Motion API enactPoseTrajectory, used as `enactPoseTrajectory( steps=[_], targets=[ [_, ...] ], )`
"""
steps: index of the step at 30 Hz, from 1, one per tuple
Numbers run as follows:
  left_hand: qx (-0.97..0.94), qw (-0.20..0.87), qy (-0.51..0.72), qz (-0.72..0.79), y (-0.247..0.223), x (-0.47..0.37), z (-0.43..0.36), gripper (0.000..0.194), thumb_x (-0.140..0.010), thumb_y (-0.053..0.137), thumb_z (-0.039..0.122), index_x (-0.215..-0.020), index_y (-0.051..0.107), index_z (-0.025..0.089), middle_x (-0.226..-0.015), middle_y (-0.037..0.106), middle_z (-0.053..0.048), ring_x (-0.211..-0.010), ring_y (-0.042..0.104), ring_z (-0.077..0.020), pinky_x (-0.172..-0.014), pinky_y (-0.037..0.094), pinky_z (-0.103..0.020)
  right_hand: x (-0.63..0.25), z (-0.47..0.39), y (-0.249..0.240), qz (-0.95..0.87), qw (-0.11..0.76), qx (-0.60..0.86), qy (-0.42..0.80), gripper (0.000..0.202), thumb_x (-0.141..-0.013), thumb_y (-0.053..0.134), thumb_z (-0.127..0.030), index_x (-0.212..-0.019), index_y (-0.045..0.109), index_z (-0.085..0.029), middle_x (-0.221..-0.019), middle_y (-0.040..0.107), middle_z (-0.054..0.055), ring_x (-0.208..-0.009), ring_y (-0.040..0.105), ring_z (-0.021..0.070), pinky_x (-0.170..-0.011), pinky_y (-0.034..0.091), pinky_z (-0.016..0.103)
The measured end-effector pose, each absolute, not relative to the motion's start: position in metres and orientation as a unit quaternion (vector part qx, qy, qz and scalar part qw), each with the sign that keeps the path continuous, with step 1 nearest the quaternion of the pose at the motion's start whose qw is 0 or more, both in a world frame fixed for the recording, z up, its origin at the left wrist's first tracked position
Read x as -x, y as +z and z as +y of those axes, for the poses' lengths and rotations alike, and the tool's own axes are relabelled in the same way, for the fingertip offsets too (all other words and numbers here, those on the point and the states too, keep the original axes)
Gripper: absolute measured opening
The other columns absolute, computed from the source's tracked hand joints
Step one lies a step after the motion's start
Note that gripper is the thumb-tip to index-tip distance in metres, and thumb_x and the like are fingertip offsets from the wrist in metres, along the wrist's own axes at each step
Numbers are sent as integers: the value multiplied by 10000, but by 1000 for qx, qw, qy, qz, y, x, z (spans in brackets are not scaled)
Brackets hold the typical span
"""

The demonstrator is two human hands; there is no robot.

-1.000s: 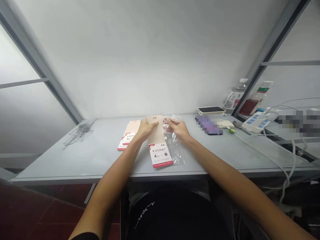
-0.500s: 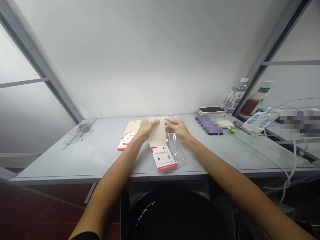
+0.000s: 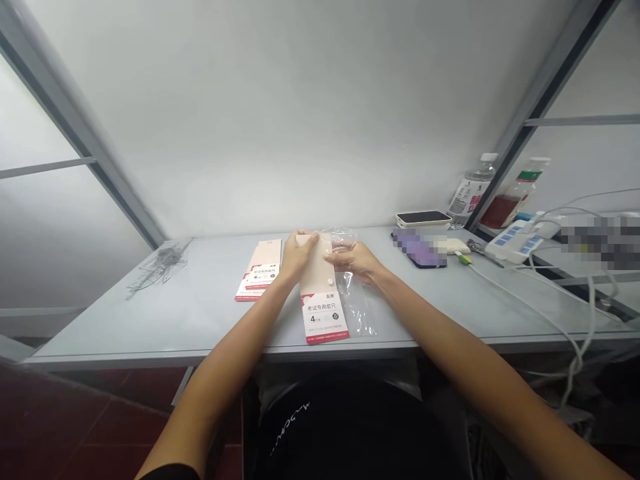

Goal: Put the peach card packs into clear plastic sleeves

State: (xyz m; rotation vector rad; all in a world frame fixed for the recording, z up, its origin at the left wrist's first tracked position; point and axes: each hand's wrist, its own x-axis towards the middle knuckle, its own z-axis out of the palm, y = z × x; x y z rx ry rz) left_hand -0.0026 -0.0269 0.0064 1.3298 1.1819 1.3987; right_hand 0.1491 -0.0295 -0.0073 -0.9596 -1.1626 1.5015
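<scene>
My left hand (image 3: 299, 257) is closed on the upper left edge of a pale pink ruler-set packet (image 3: 318, 273), thumb on its face. A white and red printed label (image 3: 324, 319) covers the packet's lower end, which points toward me over the desk's front. My right hand (image 3: 354, 260) is closed on a clear plastic bag (image 3: 357, 300) beside the packet, its thumb touching the packet's right edge. The bag hangs down along the packet's right side. Whether the packet is partly inside the bag, I cannot tell. Similar packets (image 3: 265, 255) lie stacked left of my left hand.
On the grey desk (image 3: 200, 327), a dark scribble-like patch (image 3: 163, 265) is at left. Toward the right are a phone (image 3: 424, 219), a purple blurred phone-like item (image 3: 419, 250), a charger cable (image 3: 520, 300), a power strip (image 3: 513, 243) and two bottles (image 3: 473, 193).
The packet has turned a little straighter, its label end shifting left. My right thumb has come onto the packet's right edge. The stacked packets have stayed in place.
</scene>
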Motion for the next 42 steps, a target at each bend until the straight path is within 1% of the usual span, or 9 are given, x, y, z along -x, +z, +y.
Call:
enactPoseTrajectory(
  steps=[4,9,14,18,25,29,32,36,42],
  targets=[
    [-487,541,530,435,11,5,-28,463,-680,680,399,-1049,521,169,-904,650,-73,-715,615,-162,-640,497,-285,-150,-28,-8,-464,530,384,597,401,-483,833,-213,-840,655,-163,-754,697,28,-674,650,168,-614,526,283],
    [-539,658,366,378,12,15,-32,372,-595,759,298,-877,628,95,-853,683,-134,-770,642,-231,-717,501,-347,-158,-23,-6,-440,577,373,578,391,-533,808,-196,-890,649,-180,-844,701,37,-737,654,165,-649,524,276],
    [-524,610,443,397,9,16,-26,409,-542,787,310,-858,645,91,-832,695,-124,-769,646,-241,-709,500,-368,-161,-23,-4,-420,577,359,602,465,-545,797,-159,-968,610,-206,-853,695,21,-775,658,164,-710,529,298],
    [-521,562,498,406,5,14,-24,428,-525,792,333,-851,642,100,-806,692,-99,-705,640,-209,-656,495,-338,-154,-30,-5,-466,495,364,636,351,-558,799,-222,-866,645,-154,-791,696,54,-722,658,191,-648,529,299],
    [-534,580,477,387,9,21,-23,385,-639,697,449,-830,643,119,-812,685,-93,-707,631,-183,-612,484,-291,-156,-29,-6,-470,514,380,609,271,-579,786,-222,-807,655,-161,-791,702,44,-732,656,181,-686,534,314],
    [-568,600,419,378,12,27,-22,309,-595,745,373,-741,644,120,-743,671,-69,-686,620,-157,-642,485,-281,-161,-30,-3,-472,508,372,617,249,-594,777,-214,-807,662,-154,-816,706,55,-749,659,187,-688,534,312],
    [-561,557,444,422,9,26,-22,285,-554,773,336,-673,625,122,-640,638,-35,-600,592,-134,-628,483,-290,-159,-32,-3,-492,478,362,631,264,-613,773,-247,-835,673,-145,-841,708,74,-745,662,197,-674,532,310],
    [-555,509,483,446,7,21,-24,320,-559,769,354,-748,640,131,-669,649,-35,-612,603,-145,-650,491,-311,-156,-32,-6,-504,476,375,615,237,-635,761,-275,-821,682,-149,-856,711,80,-759,662,205,-667,531,305],
    [-572,608,401,378,11,23,-27,318,-655,701,426,-739,655,123,-685,655,-64,-694,628,-155,-773,489,-351,-160,-29,-6,-477,532,366,596,276,-627,768,-280,-854,669,-159,-853,709,65,-757,662,204,-685,534,320]
  ],
)
